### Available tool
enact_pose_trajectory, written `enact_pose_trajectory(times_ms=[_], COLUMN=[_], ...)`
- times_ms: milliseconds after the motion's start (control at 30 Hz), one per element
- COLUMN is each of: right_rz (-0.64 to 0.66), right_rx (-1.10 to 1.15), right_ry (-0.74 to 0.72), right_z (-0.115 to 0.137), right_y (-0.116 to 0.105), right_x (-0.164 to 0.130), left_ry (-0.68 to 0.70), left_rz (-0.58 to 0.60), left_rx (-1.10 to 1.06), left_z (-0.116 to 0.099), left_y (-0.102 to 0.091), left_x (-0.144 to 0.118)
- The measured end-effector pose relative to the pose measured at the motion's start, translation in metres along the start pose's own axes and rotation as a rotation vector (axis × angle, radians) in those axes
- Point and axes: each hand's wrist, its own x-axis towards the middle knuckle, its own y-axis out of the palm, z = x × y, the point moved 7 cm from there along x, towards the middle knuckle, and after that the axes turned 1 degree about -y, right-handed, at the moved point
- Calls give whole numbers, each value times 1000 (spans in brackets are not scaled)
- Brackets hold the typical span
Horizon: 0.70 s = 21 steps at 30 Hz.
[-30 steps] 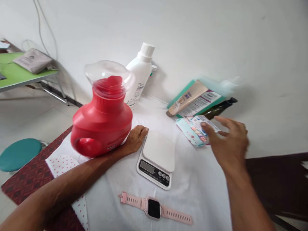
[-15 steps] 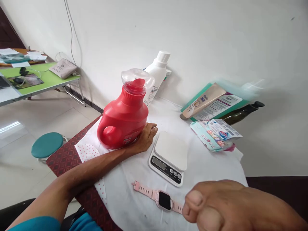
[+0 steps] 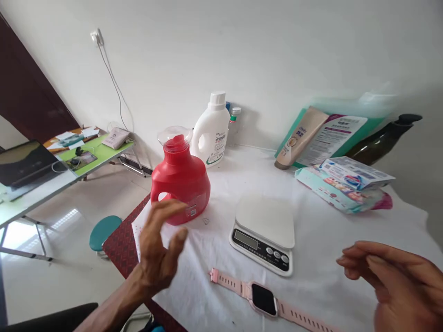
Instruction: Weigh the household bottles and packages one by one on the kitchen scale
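White wall fills the top of the frame, white cloth-covered table (image 3: 311, 230) across centre and right. Left hand (image 3: 157, 246) hovers lower left of centre, fingers spread and loosely curled, holding nothing, just in front of the red plastic detergent jug with clear cap (image 3: 180, 180), not touching it as far as the view shows. Right hand (image 3: 394, 281) at lower right corner, fingers extended and close together, empty, above the cloth. White digital kitchen scale (image 3: 265, 233) sits centre frame between the hands, pan bare. Pink-strapped smartwatch with black face (image 3: 263, 299) lies flat at bottom centre, just below the scale. White plastic bottle with white cap (image 3: 211, 131) stands behind the red jug near the wall. Beige tube in teal-backed packaging (image 3: 321, 136) leans against the wall upper right; dark green glass bottle (image 3: 380, 140) lies tilted beside it at far right. Pale blue printed packets (image 3: 342, 184) are stacked right of centre. Green-topped folding table with papers (image 3: 93, 152) at upper left, teal round stool (image 3: 102, 232) on the floor at left, dark red patterned cloth (image 3: 121, 240) under the white cloth's left edge.
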Motion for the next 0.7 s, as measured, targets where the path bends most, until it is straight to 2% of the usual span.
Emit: enact_pose_trajectory(times_ms=[33,67,100,133,233,333,433,500,567,700], right_rz=[-40,-70,-84,-75,-59,-37,-23,-11,5,22], right_rx=[8,6,1,-3,64,98,48,2,-21,-18], right_ry=[38,76,113,147,222,222,191,159,131,83], right_z=[-7,-14,-21,-29,-53,-68,-70,-67,-64,-59], right_y=[2,4,6,9,13,13,13,14,15,15], right_x=[-2,-5,-7,-8,-4,4,8,9,10,11], left_ry=[17,-2,-58,-140,-401,-484,-515,-548,-572,-550], left_rz=[-166,-285,-335,-331,-186,-126,-133,-181,-242,-331], left_rx=[106,194,244,251,146,68,-159,-300,-348,-397], left_z=[2,8,18,30,71,95,112,119,118,92], left_y=[-16,-26,-30,-29,-14,-7,-1,4,8,13], left_x=[5,9,15,20,27,26,25,26,28,39])
